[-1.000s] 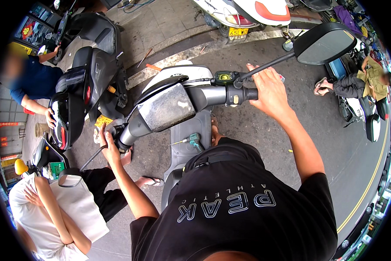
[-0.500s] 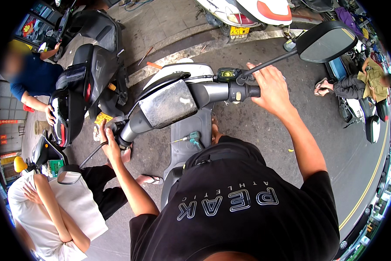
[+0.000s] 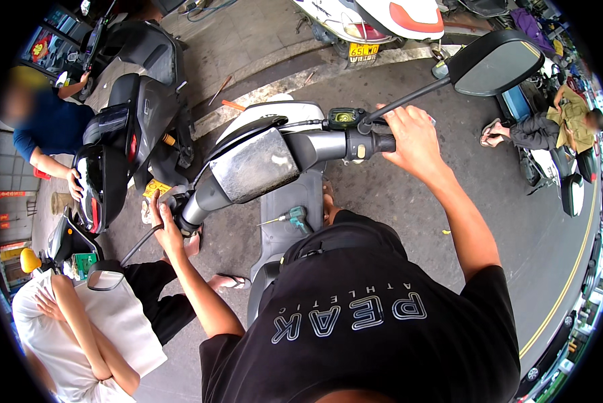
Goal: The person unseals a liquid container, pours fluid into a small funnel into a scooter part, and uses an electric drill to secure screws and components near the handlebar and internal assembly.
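I am astride a scooter, and its handlebar cowl [image 3: 254,164] spans the middle, with a worn silver panel. My left hand [image 3: 167,228] holds the left grip, fingers extended over it toward the lever. My right hand [image 3: 409,141] rests round the right grip [image 3: 383,143], its fingers reaching forward over the lever area. A round-stemmed mirror [image 3: 492,64] rises beside it. A teal power drill [image 3: 294,218] with a long bit lies on the grey footboard [image 3: 278,245] below the handlebar.
A person in blue [image 3: 53,127] touches a parked black scooter [image 3: 137,121] at left. A person in white [image 3: 107,336] stands close at lower left, arms folded. Another person [image 3: 570,117] sits on a scooter at right. A white scooter [image 3: 395,13] is parked ahead by the curb.
Both my hands remain on the grips. The view has shifted very slightly; otherwise little has visibly changed.
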Demonstrator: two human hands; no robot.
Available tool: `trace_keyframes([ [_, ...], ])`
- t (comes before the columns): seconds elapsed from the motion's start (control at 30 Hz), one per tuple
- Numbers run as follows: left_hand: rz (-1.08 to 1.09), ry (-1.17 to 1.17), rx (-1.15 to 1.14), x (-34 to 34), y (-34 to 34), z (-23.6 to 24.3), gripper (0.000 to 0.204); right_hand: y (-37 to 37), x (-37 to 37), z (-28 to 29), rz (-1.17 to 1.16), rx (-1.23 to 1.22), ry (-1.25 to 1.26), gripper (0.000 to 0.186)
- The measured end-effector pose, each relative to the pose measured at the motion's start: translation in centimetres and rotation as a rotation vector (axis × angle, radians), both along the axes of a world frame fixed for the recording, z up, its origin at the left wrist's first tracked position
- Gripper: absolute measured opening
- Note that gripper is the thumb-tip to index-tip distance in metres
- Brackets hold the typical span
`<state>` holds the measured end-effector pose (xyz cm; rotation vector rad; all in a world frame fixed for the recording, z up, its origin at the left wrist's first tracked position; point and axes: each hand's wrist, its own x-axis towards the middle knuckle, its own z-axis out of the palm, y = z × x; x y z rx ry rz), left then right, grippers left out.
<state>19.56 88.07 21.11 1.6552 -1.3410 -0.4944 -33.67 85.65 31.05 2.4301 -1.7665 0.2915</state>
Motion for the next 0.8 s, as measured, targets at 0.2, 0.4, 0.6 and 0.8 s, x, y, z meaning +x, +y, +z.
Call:
trace_keyframes([
  [0.2, -0.001, 0.000, 0.005, -0.4, -0.1, 0.2, 0.048, 0.0, 0.1, 0.6, -0.042, 0.097, 0.011, 0.080],
  [0.4, 0.006, -0.019, 0.011, -0.5, -0.1, 0.6, 0.048, -0.1, 0.4, 0.5, -0.016, 0.005, -0.059, 0.089],
  [0.6, 0.000, -0.042, 0.000, -0.7, -0.2, 0.6, 0.048, 0.1, 0.6, 0.4, -0.064, 0.077, -0.052, 0.093],
  [0.8, -0.004, 0.042, -0.003, -0.7, -0.3, 0.7, 0.047, 0.0, 1.3, 0.2, -0.073, 0.022, 0.014, 0.077],
])
